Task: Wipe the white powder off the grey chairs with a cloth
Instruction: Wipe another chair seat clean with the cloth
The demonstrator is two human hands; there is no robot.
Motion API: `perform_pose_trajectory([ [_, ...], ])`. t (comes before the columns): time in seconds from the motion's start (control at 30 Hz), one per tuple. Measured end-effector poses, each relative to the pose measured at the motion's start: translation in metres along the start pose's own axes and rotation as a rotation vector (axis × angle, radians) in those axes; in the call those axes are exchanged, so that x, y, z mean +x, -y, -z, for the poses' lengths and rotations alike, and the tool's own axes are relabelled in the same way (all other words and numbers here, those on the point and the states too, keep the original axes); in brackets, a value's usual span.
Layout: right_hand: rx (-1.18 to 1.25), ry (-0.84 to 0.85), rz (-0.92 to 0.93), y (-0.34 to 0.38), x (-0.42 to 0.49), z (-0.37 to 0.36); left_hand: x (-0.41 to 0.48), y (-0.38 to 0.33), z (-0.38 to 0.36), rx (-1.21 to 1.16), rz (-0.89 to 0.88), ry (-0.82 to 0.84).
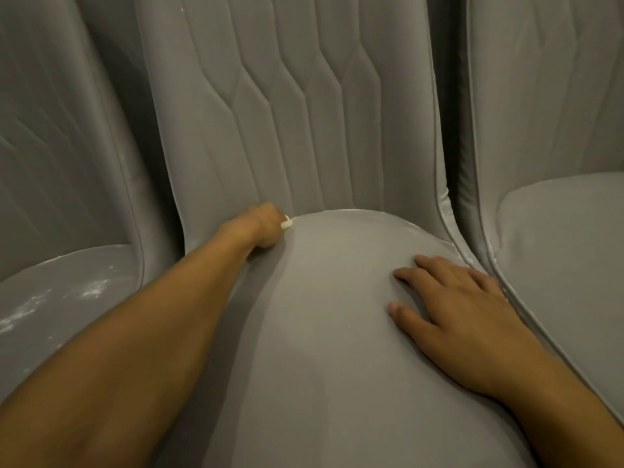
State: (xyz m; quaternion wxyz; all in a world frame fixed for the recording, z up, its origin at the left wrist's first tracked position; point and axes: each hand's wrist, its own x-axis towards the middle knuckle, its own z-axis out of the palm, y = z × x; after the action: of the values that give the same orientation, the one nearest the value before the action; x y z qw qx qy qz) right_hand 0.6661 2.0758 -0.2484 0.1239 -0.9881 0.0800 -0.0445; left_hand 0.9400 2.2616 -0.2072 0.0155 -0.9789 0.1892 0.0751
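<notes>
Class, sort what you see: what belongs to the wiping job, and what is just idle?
In the job: left hand gripping white cloth; middle chair; powder on left chair.
Idle: right hand, flat on middle chair; right chair.

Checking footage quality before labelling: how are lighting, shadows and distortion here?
Head view: dim, warm light; the left forearm casts a soft shadow on the middle seat; wide-angle distortion bows the chair backs; the cloth in the left hand shows only a pale tip; powder on the left seat is readable.
</notes>
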Motion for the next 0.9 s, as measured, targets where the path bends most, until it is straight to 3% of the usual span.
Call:
perform_pose_trajectory([
  [0.17, -0.006, 0.004, -0.003, 0.002, 0.0, 0.001, -0.013, 0.021, 0.007, -0.12, -0.117, 0.085],
  [0.27, -0.006, 0.005, -0.006, 0.002, 0.001, 0.001, -0.005, 0.03, -0.01, -0.14, -0.151, -0.189],
  [0.33, 0.002, 0.003, -0.006, 0.001, 0.0, 0.002, 0.006, 0.027, -0.019, -0.121, -0.166, -0.261],
  [0.53, 0.008, 0.004, -0.004, 0.0, 0.003, 0.001, 0.025, 0.006, -0.02, -0.049, -0.11, -0.162],
  [0.77, 0.002, 0.007, 0.0, 0.001, 0.0, 0.001, -0.019, 0.008, 0.006, -0.231, -0.152, 0.065],
  [0.9, -0.003, -0.007, 0.003, 0.001, 0.001, 0.0, -0.038, 0.023, -0.025, -0.331, -0.241, -0.096],
])
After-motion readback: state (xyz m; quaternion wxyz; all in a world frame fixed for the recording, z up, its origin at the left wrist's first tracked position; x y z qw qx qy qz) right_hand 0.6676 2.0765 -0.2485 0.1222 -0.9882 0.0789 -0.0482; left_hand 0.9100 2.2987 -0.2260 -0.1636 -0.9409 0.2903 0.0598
